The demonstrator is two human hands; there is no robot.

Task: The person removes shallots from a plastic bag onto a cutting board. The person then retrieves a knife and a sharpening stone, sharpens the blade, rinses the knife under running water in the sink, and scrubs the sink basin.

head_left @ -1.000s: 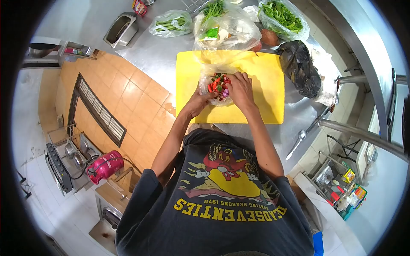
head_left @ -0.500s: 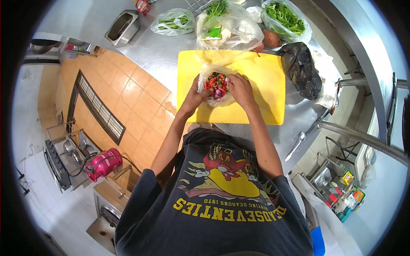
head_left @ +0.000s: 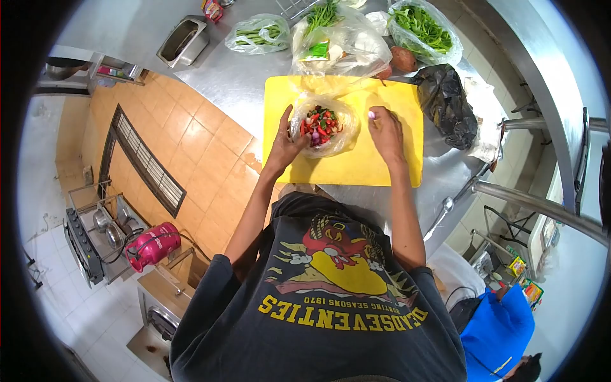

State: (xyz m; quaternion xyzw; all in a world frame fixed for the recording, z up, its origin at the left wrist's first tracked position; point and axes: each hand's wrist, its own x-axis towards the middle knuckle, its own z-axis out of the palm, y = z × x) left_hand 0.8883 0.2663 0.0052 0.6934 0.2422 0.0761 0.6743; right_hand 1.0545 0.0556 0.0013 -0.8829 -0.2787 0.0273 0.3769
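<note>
A clear plastic bag sits with its mouth open on a yellow cutting board. Inside it lie chopped red and green chillies with some purple shallot pieces. My left hand grips the bag's left rim, thumb over the inside and fingers along the outside. To the right of the bag, my right hand is above the board, apart from the bag. Its thumb and forefinger pinch a small pale purple piece of shallot.
Beyond the board lie bagged green beans, bagged leafy greens and a large clear bag. A black plastic bag borders the board's right side. A spoon lies near the table edge. A person in blue is behind at right.
My right hand has come out of the bag and moved right with the shallot piece. My left hand stays at the rim. A person in blue has come into view at lower right.
</note>
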